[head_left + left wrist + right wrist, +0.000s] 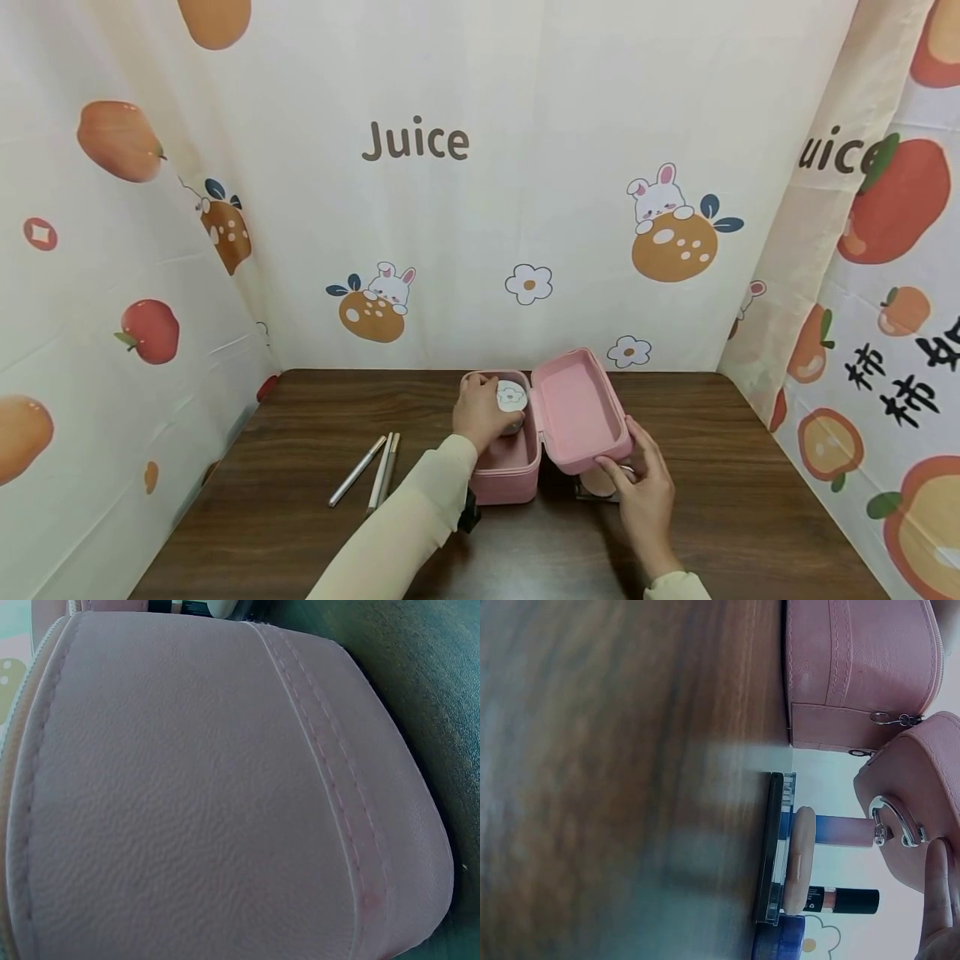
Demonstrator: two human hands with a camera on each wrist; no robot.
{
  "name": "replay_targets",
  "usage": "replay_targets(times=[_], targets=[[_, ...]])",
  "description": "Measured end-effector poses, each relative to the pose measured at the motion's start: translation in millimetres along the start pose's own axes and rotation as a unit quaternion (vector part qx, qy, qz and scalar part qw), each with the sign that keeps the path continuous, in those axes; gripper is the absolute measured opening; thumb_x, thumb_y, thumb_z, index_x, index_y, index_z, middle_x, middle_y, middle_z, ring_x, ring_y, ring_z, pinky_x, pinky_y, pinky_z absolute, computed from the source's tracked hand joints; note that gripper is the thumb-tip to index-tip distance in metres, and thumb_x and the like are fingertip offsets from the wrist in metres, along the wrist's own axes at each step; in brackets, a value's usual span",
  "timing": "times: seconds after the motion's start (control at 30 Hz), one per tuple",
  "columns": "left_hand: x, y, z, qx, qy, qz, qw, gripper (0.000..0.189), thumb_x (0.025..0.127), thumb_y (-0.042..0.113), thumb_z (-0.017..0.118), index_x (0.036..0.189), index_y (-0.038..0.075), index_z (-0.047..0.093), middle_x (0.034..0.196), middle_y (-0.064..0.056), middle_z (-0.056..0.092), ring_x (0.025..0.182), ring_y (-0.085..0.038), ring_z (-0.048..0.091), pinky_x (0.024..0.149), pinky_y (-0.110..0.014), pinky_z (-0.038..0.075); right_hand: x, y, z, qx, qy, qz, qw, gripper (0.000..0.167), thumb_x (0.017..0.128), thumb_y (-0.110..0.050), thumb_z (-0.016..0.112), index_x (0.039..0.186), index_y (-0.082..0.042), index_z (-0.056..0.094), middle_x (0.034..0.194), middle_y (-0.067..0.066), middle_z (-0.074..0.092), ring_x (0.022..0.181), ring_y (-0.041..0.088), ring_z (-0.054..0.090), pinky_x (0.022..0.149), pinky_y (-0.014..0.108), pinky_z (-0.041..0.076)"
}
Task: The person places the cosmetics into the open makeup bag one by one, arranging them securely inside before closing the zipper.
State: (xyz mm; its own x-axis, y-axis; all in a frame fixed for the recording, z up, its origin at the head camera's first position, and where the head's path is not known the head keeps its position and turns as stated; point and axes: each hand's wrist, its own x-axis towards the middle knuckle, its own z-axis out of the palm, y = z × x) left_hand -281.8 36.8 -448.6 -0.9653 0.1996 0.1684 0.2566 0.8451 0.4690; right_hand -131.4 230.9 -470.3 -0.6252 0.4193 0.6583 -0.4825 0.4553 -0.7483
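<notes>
A pink zippered cosmetic case [504,487] stands on the table with its lid [579,408] swung out to the right. Inside the case, my left hand [478,412] grips a round jar with a white flower-patterned top [512,396]. My right hand [647,492] pinches the lid's near right corner, thumb on the front edge. In the left wrist view, the case's side wall [180,780] fills most of the picture and hides the hand. The right wrist view shows the lid's metal handle [900,821] and right-hand fingers [936,892] against the lid.
Several cosmetics lie behind the lid: a flat black-based compact [769,847], a beige puff [800,859], a pink-and-blue tube [844,831], a black-capped tube [855,901] and a blue container [780,941]. Slim silvery sticks [357,471] lie left of the case. A printed curtain [465,217] hangs behind.
</notes>
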Motion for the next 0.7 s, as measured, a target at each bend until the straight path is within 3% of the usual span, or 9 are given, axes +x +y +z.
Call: replay_targets(times=[0.7], targets=[[1.9,-1.1,8.8,0.074,-0.004,0.011,0.9972,0.078,0.072,0.053,0.080,0.131,0.006,0.061,0.123,-0.012,0.057,0.116,-0.026,0.054,0.089,-0.044,0.054,0.4,-2.5,0.5,-0.010,-0.002,0.012,0.9999,0.068,0.068,0.021,0.076,0.132,0.008,0.055,0.132,0.029,0.055,0.088,-0.009,0.064,0.071,0.011,0.052]])
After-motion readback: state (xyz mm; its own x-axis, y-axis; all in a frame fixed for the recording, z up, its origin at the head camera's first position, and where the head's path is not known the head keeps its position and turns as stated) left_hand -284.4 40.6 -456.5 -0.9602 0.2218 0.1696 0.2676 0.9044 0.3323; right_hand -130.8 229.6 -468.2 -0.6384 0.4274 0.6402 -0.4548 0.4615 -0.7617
